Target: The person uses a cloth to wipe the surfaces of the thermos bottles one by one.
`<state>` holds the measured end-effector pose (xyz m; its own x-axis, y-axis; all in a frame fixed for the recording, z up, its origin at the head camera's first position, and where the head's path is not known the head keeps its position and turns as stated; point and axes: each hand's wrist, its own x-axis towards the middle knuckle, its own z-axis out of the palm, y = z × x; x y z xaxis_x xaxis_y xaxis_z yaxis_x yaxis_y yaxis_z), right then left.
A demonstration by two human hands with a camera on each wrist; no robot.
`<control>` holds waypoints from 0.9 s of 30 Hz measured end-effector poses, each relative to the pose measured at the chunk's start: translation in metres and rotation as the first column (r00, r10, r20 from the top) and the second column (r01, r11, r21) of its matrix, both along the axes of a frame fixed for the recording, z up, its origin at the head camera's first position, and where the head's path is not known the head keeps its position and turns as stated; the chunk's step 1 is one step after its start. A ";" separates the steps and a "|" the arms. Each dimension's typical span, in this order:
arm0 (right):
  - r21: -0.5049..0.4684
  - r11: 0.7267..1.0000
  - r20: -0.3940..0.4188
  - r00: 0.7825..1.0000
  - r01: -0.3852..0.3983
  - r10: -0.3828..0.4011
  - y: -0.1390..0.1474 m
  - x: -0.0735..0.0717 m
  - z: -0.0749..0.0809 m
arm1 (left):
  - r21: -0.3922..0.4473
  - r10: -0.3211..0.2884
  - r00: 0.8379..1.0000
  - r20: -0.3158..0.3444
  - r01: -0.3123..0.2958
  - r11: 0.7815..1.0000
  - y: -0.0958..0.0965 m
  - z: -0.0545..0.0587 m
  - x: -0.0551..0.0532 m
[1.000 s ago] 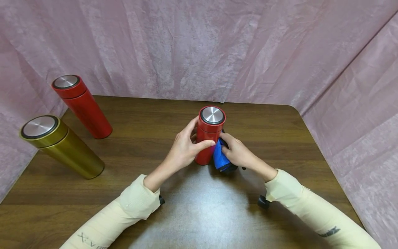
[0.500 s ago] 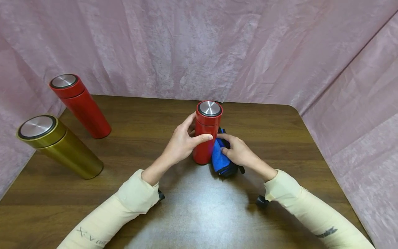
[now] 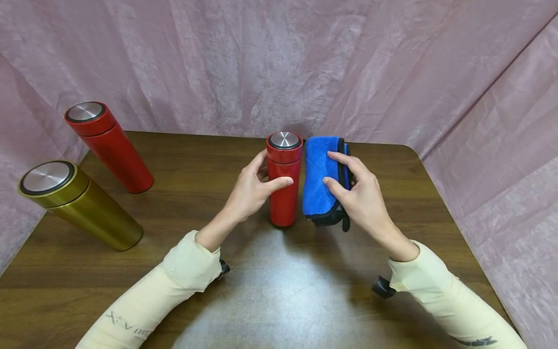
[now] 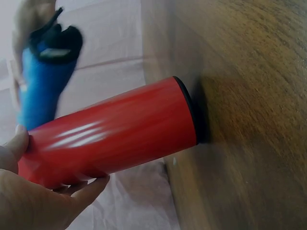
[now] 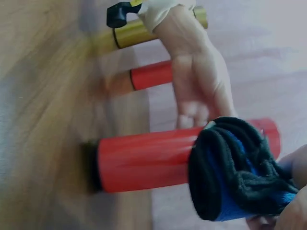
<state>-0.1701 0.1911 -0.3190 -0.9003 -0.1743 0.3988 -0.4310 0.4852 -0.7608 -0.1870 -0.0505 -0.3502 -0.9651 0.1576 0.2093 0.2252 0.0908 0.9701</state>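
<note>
A red thermos bottle (image 3: 282,206) with a silver-topped lid stands upright at mid-table. My left hand (image 3: 249,193) grips it from the left, thumb across the front and fingers round the back. In the left wrist view the bottle's dark base (image 4: 188,108) is close to the tabletop; whether it touches I cannot tell. Just right of the bottle is a folded blue cloth (image 3: 320,177) with black edging, held up off the table. My right hand (image 3: 367,196) pinches its right side between thumb and fingers. The right wrist view shows the cloth's layered black edges (image 5: 235,167) in front of the bottle.
Two more bottles stand at the left of the wooden table (image 3: 244,300): a second red thermos bottle (image 3: 117,152) farther back and a wider gold one (image 3: 93,211) nearer. Pink curtains (image 3: 279,68) hang behind and along the right side.
My right hand has risen and moved rightward with the cloth, from low against the bottle to upright beside it. The gripped bottle has shifted slightly left and farther back or up.
</note>
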 end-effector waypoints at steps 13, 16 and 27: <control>-0.162 0.985 -0.322 0.947 -0.054 -0.001 -0.029 -0.005 0.012 | 0.025 0.012 1.000 0.016 -0.012 1.000 0.001 0.002 0.000; -0.116 0.993 -0.330 0.944 -0.026 -0.014 -0.031 -0.008 0.007 | 0.036 0.020 1.000 0.014 -0.020 0.999 0.002 0.000 -0.001; -0.032 0.999 -0.236 0.972 -0.016 0.008 -0.028 -0.007 -0.021 | -0.007 0.029 0.999 0.019 -0.028 1.000 0.000 0.000 -0.001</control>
